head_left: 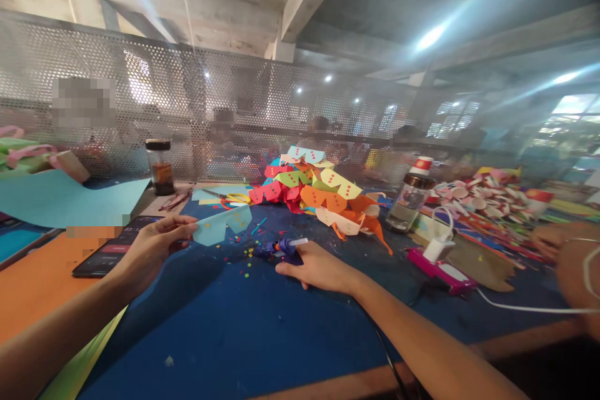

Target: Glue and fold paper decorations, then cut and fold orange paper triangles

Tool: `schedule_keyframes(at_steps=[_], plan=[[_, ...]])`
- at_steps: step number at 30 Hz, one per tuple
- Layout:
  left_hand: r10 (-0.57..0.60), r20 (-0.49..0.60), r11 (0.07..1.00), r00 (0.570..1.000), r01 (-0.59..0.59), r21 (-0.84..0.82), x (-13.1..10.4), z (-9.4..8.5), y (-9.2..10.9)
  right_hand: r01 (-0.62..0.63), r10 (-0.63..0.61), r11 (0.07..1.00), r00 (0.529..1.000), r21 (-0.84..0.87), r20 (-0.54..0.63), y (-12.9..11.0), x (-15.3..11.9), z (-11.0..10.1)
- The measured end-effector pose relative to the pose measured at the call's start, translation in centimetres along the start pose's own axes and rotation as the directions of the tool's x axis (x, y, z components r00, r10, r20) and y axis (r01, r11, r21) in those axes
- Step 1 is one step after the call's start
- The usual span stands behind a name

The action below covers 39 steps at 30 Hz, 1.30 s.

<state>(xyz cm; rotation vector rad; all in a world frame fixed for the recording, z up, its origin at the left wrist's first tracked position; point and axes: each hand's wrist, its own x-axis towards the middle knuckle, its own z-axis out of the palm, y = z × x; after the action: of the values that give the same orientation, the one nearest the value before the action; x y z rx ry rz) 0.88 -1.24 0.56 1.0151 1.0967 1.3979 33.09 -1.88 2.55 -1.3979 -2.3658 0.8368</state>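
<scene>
- Paper cutout, pale blue with small dots on it, is in our left hand, raised over the blue table and in front of the heap of coloured cutouts.
- Our left thumb and fingertips are pinched together on its left end, and the rest of it sticks out unsupported to the right.
- We judge it to be almost weightless, so a light pinch should do; squeezing harder would more likely dent it than steady it.
- It looks like thin card: stiff enough to stand out without drooping, yet easy to crease or tear, above all around its angled edges.
- The best hold, to our eye, is the plain end we have, with fingers off the dots.
- Our right hand is low over the table, right beside the purple glue gun, which has a white stick poking out of it. Whether those fingers are closed on the gun, we cannot tell.
- We expect the gun to be hard and much heavier than the paper, and best held by its body, away from a tip that may be hot.
- Loose paper scraps lie near the gun and would probably scatter at a brush.
</scene>
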Motion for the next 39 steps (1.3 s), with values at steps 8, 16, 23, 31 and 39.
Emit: schedule_keyframes(at_steps=[8, 16, 23, 31, 39], plan=[[0.013, -0.015, 1.0, 1.0, -0.013, 0.001, 0.1, 0.1, 0.1, 0.008, -0.008, 1.0, 1.0, 0.009, -0.001, 0.5, 0.2, 0.3], [-0.019, -0.011, 1.0, 1.0, 0.019, -0.02, 0.0, 0.2, 0.1, -0.012, 0.012, 0.999, 1.0, 0.045, -0.011, 0.0, -0.1, -0.3], [-0.014, -0.011, 1.0, 1.0, 0.014, -0.024, 0.1, 0.1, 0.0, -0.03, 0.03, 0.998, 0.999, 0.06, 0.013, -1.1, -0.6, -0.6], [-0.007, 0.004, 1.0, 1.0, 0.007, -0.024, 0.3, -0.1, -0.3, 0.001, 0.0, 0.991, 1.0, 0.132, -0.006, -1.5, -1.0, -0.6], [-0.048, 0.037, 0.999, 0.998, 0.048, -0.019, -0.4, 0.2, -0.1, 0.067, -0.064, 0.985, 0.998, 0.159, -0.024, -1.1, -1.0, -0.5]])
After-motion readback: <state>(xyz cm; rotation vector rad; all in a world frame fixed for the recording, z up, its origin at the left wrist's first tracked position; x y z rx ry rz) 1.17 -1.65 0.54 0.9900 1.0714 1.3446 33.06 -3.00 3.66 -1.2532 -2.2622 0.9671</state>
